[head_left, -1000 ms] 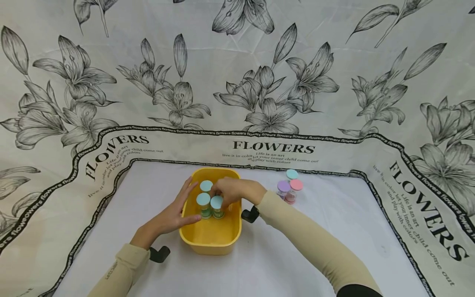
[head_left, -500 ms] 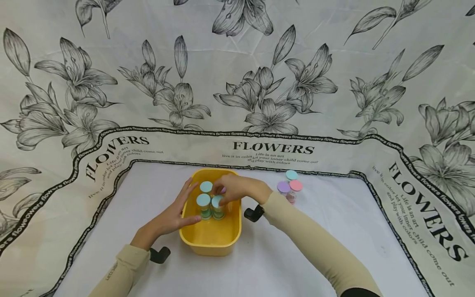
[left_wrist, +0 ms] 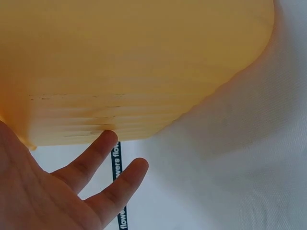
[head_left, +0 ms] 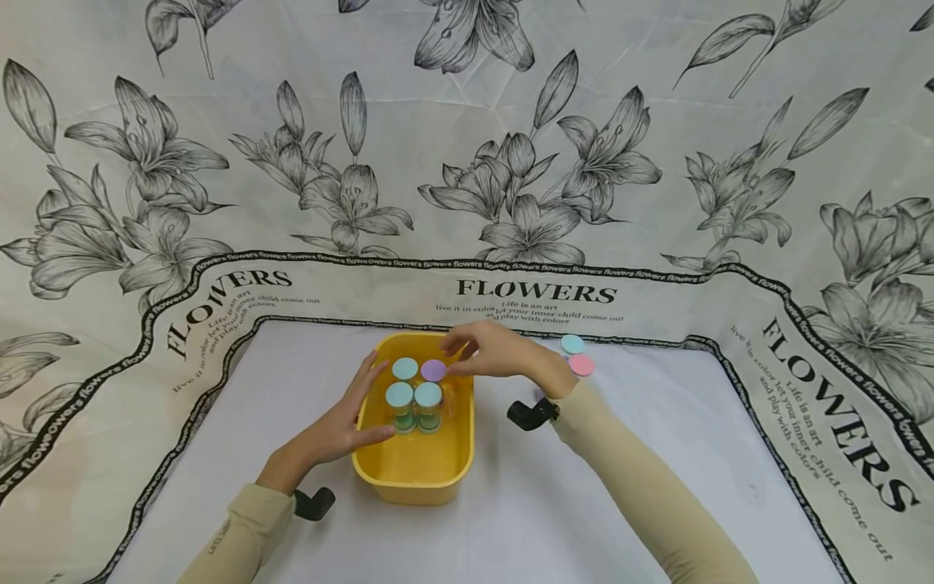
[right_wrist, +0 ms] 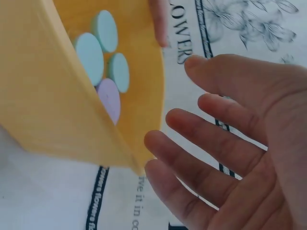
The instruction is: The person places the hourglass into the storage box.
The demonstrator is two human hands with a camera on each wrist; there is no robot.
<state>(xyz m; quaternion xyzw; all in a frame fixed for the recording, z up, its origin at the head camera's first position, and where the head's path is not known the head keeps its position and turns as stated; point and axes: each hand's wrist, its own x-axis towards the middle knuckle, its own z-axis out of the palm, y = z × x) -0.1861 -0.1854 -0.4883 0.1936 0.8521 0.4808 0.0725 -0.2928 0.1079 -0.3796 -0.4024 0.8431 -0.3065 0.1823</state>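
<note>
A yellow plastic bin (head_left: pixel 412 474) holds several small clear jars. Three have pale blue lids, among them a front-left jar (head_left: pixel 399 396) and a front-right jar (head_left: pixel 427 396); a purple-lidded jar (head_left: pixel 434 371) stands at the back right. Along the bin's left rim rests my left hand (head_left: pixel 343 418), its fingers straight and its thumb reaching over the rim beside the front-left jar. In the left wrist view, two extended fingers show at the bin's outer wall. My right hand (head_left: pixel 489 349) hovers over the right rim, fingers loosely spread with nothing between them, thumb close by the purple lid.
Right of the bin on the white cloth (head_left: pixel 657 454) stand more jars, one with a pale blue lid (head_left: pixel 572 345) and one with a pink lid (head_left: pixel 581 365). My right wrist partly covers this group. A flower-printed cloth (head_left: pixel 503 162) rises behind.
My right hand has let go of the purple-lidded jar, leaving it standing in the bin, and has moved right to the rim. The left hand stays at the left rim.
</note>
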